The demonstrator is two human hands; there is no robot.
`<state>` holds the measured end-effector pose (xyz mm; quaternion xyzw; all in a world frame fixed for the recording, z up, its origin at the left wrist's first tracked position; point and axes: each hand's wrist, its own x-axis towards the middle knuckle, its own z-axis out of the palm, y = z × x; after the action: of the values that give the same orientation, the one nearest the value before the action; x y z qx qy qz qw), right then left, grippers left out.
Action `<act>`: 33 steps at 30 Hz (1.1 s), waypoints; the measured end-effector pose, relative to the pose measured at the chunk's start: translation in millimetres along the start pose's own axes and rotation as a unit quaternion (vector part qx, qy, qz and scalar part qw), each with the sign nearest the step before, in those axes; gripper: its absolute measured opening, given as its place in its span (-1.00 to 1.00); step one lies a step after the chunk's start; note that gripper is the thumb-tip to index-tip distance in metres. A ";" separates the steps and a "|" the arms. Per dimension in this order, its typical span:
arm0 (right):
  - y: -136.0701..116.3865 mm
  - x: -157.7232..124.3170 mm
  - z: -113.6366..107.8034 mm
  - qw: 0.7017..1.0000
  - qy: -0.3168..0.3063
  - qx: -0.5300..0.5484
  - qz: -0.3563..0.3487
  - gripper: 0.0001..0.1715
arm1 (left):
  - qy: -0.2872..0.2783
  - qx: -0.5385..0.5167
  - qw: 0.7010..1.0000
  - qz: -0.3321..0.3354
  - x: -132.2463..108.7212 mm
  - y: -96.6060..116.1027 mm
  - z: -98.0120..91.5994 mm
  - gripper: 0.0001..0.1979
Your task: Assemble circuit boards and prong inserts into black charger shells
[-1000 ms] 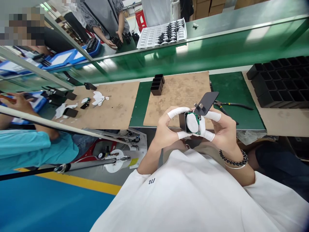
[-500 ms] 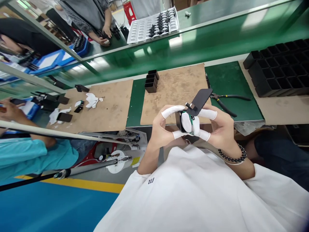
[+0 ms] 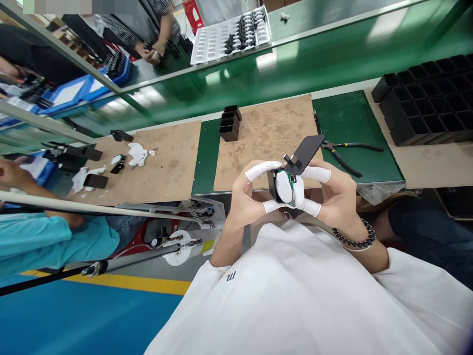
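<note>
Both hands meet in front of my chest, with white finger cots on thumbs and forefingers. My left hand [image 3: 247, 199] is closed round a small black plastic case [image 3: 272, 185]. My right hand [image 3: 334, 190] pinches a green circuit board [image 3: 292, 183] with white padding [image 3: 284, 187] on it, at the case's open side. A flat black cover [image 3: 306, 154] with two prongs stands up tilted from the board, beside my right forefinger. Where the board sits inside the case is hidden by the padding and my fingers.
Pliers [image 3: 342, 153] lie on the green bench right of my hands. Several black cases [image 3: 229, 129] stand on the cardboard [image 3: 266, 133]; many more [image 3: 424, 106] are stacked far right. Left, white scraps [image 3: 138, 154] lie on another cardboard sheet near a co-worker [image 3: 55, 227]. A white tray [image 3: 210, 47] is across the divider.
My hands keep nearly the same grip on the case and board. The view has shifted slightly. Across the divider, a co-worker's hands have moved a little.
</note>
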<state>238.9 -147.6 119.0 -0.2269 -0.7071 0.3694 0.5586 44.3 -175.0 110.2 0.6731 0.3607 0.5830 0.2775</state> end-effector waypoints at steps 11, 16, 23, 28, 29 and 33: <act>17.6 3.3 -1.9 0.992 -0.070 -0.086 0.068 -0.51 | 0.029 -0.023 0.994 -0.099 -9.8 -30.0 1.4 -0.31; 31.1 9.9 -15.0 0.943 -0.208 -0.162 0.202 -0.20 | 0.043 -0.182 0.924 -0.334 -22.0 -72.7 10.2 -0.20; 36.5 39.5 -35.7 0.958 -0.189 -0.039 0.210 -0.63 | -0.033 -0.316 0.857 -0.406 -36.3 -66.0 10.5 -0.17; 47.3 44.2 -33.2 0.903 -0.219 0.124 0.349 -0.56 | -0.029 -0.259 0.889 -0.376 -34.4 -59.9 9.7 -0.16; 47.1 41.6 -33.1 0.907 -0.209 0.116 0.346 -0.58 | -0.009 -0.207 0.913 -0.353 -34.3 -60.6 11.4 -0.19; 46.4 26.2 -28.4 0.940 -0.172 -0.005 0.296 -0.71 | 0.092 0.041 0.968 -0.231 -34.7 -69.0 24.3 -0.37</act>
<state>254.7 -91.8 102.3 -0.3623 -0.6950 0.5477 0.2928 55.0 -161.6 31.1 0.5257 0.5536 0.5474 0.3426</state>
